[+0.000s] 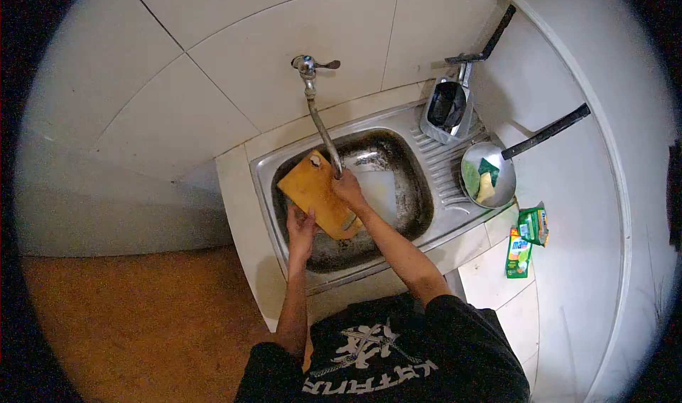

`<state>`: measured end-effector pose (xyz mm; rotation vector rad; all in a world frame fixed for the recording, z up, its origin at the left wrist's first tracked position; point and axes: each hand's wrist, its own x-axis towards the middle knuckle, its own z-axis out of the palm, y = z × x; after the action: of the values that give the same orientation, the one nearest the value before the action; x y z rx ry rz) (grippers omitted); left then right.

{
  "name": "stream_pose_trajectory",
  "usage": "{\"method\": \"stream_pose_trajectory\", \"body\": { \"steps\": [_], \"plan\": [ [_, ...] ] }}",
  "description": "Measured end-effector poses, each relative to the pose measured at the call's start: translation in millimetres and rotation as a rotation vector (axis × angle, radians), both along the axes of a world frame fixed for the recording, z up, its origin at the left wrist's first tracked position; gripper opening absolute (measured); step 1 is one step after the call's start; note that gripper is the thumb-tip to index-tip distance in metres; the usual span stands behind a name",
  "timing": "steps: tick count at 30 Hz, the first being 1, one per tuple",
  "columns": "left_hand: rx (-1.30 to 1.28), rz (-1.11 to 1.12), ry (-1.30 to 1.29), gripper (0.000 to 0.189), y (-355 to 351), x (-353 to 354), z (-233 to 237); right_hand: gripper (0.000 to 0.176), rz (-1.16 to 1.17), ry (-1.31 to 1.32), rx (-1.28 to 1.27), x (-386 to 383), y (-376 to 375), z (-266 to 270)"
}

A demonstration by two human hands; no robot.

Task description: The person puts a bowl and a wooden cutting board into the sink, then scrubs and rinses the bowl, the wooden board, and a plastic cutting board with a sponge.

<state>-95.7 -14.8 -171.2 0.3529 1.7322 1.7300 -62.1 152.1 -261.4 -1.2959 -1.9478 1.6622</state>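
Note:
An orange-yellow cutting board (312,191), tilted over the sink, has a hole near its upper corner and a slot-like mark at its lower end. My left hand (301,227) grips its lower left edge, thumb on the face. Against the board's right side, just under the faucet spout (324,134), is my right hand (348,190). Its fingers are bent, and their tips are hard to make out. Beneath, a whitish flat panel (383,190) lies in the stained metal sink (420,218).
On the ridged drainboard (426,143) stands a clear container (430,127) with a dark pan-like item inside. Beside it, a round metal pan (506,183) with a black handle holds green and yellow pieces. Green packets (518,254) lie at the right. A wall tap (307,65) rises behind.

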Motion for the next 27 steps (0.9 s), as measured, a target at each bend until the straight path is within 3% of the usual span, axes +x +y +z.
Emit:
{"method": "stream_pose_trajectory", "body": {
  "steps": [2,3,5,6,7,8,9,10,12,13,15,16,18,21,25,27],
  "plan": [
    [0.058,-0.06,0.035,0.032,-2.1,7.1,3.7,0.051,-0.131,-0.302,0.13,-5.6,-4.7,11.3],
    [0.056,-0.056,0.034,0.032,-1.2,8.7,3.1,0.051,-0.128,-0.303,0.129,-5.6,-4.5,9.3],
    [0.102,-0.141,0.075,0.032,2.7,9.0,1.6,0.052,-0.046,-0.216,-0.107,-3.9,-3.1,5.8],
    [0.124,-0.183,0.095,0.032,4.5,7.5,1.7,0.052,-0.039,-0.216,-0.107,-2.0,-5.8,-8.8],
    [0.123,-0.178,0.095,0.032,7.2,4.9,3.0,0.051,-0.033,0.009,-0.458,2.5,-11.9,-33.3],
    [0.01,-0.244,0.299,0.036,12.1,1.0,4.5,0.052,-0.028,0.24,-0.805,6.8,-16.0,-46.8],
    [-0.105,-0.308,0.502,0.04,15.9,-1.8,5.2,0.052,-0.026,0.238,-0.804,6.3,-15.9,-45.0],
    [-0.105,-0.306,0.501,0.04,18.7,-3.6,-7.3,0.052,-0.024,0.257,-0.833,33.0,-39.4,-44.1],
    [-0.247,-0.154,0.782,0.051,27.0,-6.5,-39.7,0.052,-0.02,0.297,-0.891,30.7,-31.5,-40.7],
    [-0.246,-0.152,0.781,0.051,31.5,-4.3,-33.0,0.052,-0.019,0.317,-0.919,43.4,-38.6,-39.2],
    [-0.209,-0.136,0.124,0.059,37.8,2.6,-17.3,0.052,-0.026,0.355,-0.978,59.6,-45.6,-37.7],
    [-0.21,-0.141,0.121,0.059,39.7,3.4,-7.5,0.052,-0.032,0.376,-1.007,48.8,-40.1,-34.6],
    [-0.369,-0.281,-0.251,0.057,42.7,2.1,7.6,0.052,-0.039,0.419,-1.065,54.6,-41.7,-28.3],
    [-0.14,-0.204,-0.3,0.053,43.1,1.8,-26.5,0.053,-0.05,0.48,-1.15,47.6,-30.7,-20.2],
    [-0.129,-0.141,-0.342,0.047,36.1,-0.7,-47.5,0.053,-0.055,0.572,-1.265,83.3,-28.5,-11.5],
    [0.155,-0.024,-0.35,0.044,34.5,3.3,-59.6,0.053,-0.054,0.604,-1.33,89.2,-27.7,-7.3]
  ]
}}
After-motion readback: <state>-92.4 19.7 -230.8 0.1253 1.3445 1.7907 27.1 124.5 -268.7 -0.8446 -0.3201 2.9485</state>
